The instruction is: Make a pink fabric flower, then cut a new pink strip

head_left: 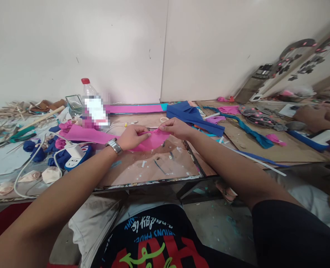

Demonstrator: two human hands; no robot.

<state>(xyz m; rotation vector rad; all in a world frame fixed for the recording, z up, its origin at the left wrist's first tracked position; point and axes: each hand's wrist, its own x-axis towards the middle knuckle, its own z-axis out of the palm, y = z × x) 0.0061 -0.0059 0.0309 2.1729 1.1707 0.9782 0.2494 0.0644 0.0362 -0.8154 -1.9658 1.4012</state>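
Head view: both hands work at one pink strip (150, 143) above the tabletop (165, 167). Left hand (133, 136), with one wristwatch (114, 146) at its wrist, pinches the strip's upper edge between thumb and fingers; right hand (176, 128), just beside it, pinches a gathered fold, its fingertips closed. Left of them lie three cream rosettes (30, 176) and one power strip (78, 158); behind stands one red-capped bottle (89, 88). One folded blue piece (192, 117) lies beyond the right hand.
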